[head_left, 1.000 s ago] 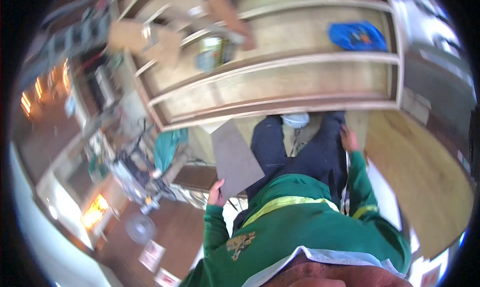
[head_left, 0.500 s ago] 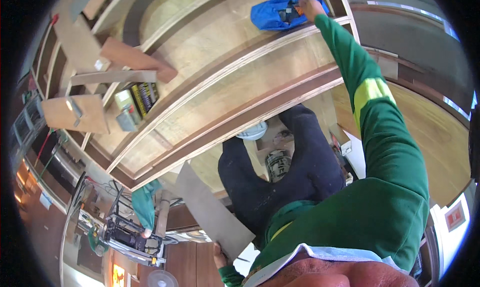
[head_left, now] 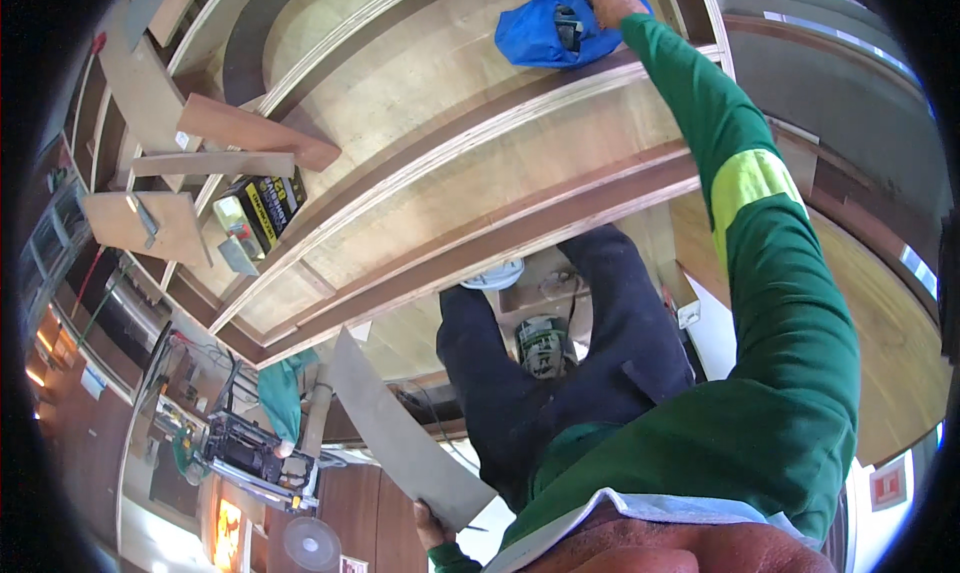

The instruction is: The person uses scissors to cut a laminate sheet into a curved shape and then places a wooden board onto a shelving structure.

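My left hand [head_left: 431, 524] is closed on the lower end of a long, thin grey-beige sheet [head_left: 385, 423], which slants up and left beside my leg. My right arm stretches far forward, and my right hand [head_left: 611, 3] reaches into the open mouth of a blue cloth bag [head_left: 528, 35]. Its fingers are mostly hidden there, so whether they grip anything cannot be made out. A dark object [head_left: 568, 31] shows inside the bag next to the hand. The bag lies in a compartment of a large wooden frame [head_left: 480, 138].
On the frame's left lie a reddish-brown board [head_left: 255, 133], a narrow strip [head_left: 215, 164], a trowel [head_left: 144, 216] on a small board [head_left: 110, 223] and a black-and-yellow box [head_left: 272, 208]. A metal can [head_left: 543, 345] stands between my legs. A green-sleeved arm [head_left: 283, 403] reaches a machine [head_left: 250, 458] at lower left.
My right hand has moved slightly up and left at the bag's mouth; an orange bit seen beside it is out of sight. The sheet and my left hand have shifted slightly left.
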Demonstrator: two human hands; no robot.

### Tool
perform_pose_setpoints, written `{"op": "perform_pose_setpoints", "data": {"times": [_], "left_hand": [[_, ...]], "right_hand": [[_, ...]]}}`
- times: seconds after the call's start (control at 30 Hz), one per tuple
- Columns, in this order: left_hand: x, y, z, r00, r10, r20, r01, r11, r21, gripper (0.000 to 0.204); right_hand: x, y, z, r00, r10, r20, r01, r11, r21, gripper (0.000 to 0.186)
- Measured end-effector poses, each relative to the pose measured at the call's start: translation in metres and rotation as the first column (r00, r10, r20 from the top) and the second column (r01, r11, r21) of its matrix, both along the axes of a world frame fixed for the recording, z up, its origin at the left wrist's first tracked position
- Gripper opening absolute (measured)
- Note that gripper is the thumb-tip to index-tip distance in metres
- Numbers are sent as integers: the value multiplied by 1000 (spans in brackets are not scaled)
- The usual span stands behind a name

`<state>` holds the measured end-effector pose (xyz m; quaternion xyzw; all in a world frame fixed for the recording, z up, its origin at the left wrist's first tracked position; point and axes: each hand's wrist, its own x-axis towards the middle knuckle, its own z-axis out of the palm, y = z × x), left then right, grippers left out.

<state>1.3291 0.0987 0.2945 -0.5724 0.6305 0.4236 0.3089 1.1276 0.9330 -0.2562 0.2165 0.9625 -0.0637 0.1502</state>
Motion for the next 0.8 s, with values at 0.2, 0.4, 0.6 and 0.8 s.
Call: {"op": "perform_pose_setpoints", "data": {"times": [0.2,0.4,0.6,0.8], "left_hand": [[-5,11,-4,994,11,-108,-7,999,45,62],[-32,42,-33,970,-33,-241,88,971,221,54],[-56,90,-67,927,35,-372,122,912,391,60],[-92,107,-78,858,149,-491,158,834,528,58]], "right_hand": [[14,-12,116,996,37,-76,-37,999,7,47],[136,-44,176,899,-403,-170,244,785,-570,26],[278,-248,362,749,-430,504,620,187,-762,41],[317,-354,440,982,24,187,39,945,-325,35]]}}
